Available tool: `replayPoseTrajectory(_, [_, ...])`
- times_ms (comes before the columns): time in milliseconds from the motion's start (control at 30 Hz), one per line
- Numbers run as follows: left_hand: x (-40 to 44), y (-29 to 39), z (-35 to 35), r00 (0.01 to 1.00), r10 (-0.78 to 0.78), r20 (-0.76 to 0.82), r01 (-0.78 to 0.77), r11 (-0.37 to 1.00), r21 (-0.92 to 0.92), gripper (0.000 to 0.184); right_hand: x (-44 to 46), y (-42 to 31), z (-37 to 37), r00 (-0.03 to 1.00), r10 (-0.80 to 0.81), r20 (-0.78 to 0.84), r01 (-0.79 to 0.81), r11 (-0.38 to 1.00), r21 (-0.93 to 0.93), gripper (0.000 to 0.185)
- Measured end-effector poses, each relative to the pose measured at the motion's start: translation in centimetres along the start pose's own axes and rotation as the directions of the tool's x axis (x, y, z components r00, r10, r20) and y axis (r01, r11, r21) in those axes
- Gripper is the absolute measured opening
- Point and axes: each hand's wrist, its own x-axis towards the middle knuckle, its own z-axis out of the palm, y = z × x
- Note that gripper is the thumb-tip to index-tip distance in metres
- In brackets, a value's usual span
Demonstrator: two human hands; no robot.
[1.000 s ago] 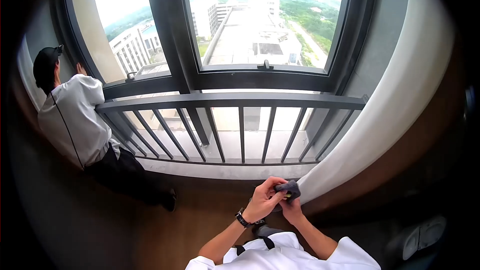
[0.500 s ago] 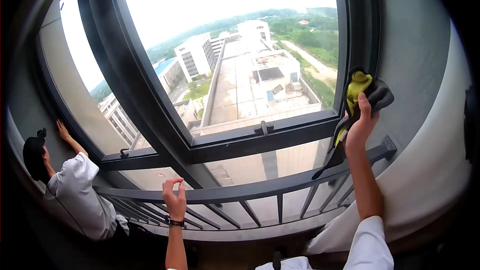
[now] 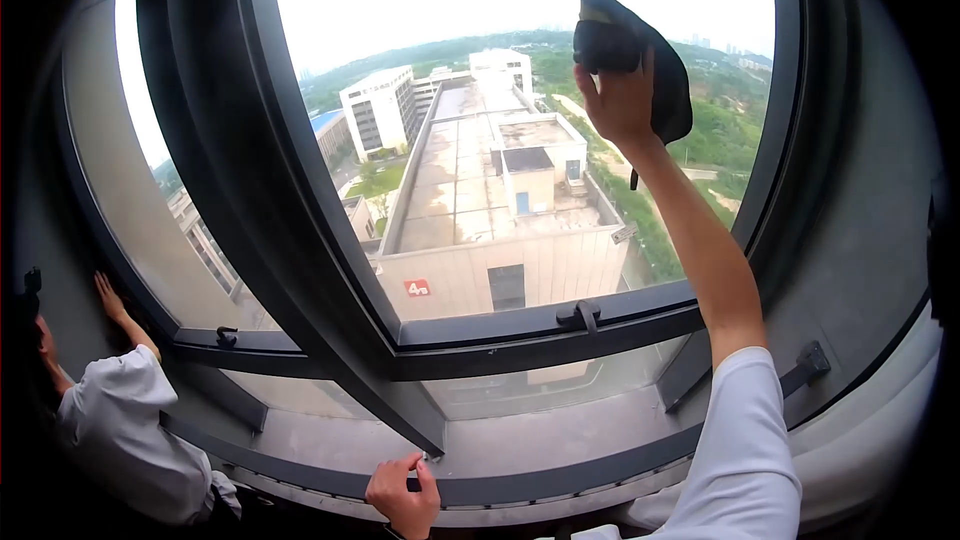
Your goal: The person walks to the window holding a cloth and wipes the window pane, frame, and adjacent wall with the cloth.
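Observation:
A dark cloth [image 3: 668,80] with a faint yellowish patch near its top is bunched in my right hand [image 3: 622,110]. That hand is raised in front of the large window pane [image 3: 450,0], its fingers closed round the cloth. Whether the cloth presses on the glass I cannot tell. Low down, my left hand [image 3: 405,497] is loosely curled in front of the dark railing [image 3: 540,488], with a gap between thumb and forefinger and nothing visible in it. Contact with the rail is unclear.
A window handle [image 3: 580,316] sticks out from the lower frame. At far left, a person in a white shirt [image 3: 115,430] has a hand [image 3: 118,300] by the side window's frame. Pale fabric [image 3: 870,460] hangs at lower right. Buildings show outside.
My right hand has moved the cloth from beside the right window frame up and left, in front of the pane. My left hand sits lower in view. The view has shifted.

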Motion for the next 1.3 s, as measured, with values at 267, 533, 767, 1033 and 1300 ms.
replayPoseTrajectory(267, [1.0,0.6,-1.8,0.985,0.161,0.06,-0.154,0.983,-0.095,0.011,-3.7,-6.3,3.2,0.944,-0.243,0.225,0.259,0.965,-0.042,0.058])
replayPoseTrajectory(533, [1.0,-0.7,-1.6,0.978,0.203,0.056,-0.192,0.969,-0.156,0.016,14.7,0.8,6.1,0.849,-0.486,-0.206,0.335,0.798,-0.502,0.021])
replayPoseTrajectory(767, [1.8,-0.5,-2.7,0.949,0.314,0.025,-0.294,0.911,-0.287,0.008,-10.7,-7.1,0.8,0.882,-0.211,0.422,0.171,0.977,0.132,0.056])
replayPoseTrajectory(1033, [1.9,-0.6,-2.1,0.948,0.316,0.044,-0.295,0.921,-0.255,0.005,-6.9,-7.3,1.2,0.885,-0.293,0.362,0.277,0.956,0.098,0.051])
replayPoseTrajectory(1300, [2.1,0.8,-1.5,0.995,0.087,0.04,-0.08,0.985,-0.15,0.008,-14.3,-15.2,3.0,0.748,-0.54,0.385,0.379,0.825,0.42,0.069])
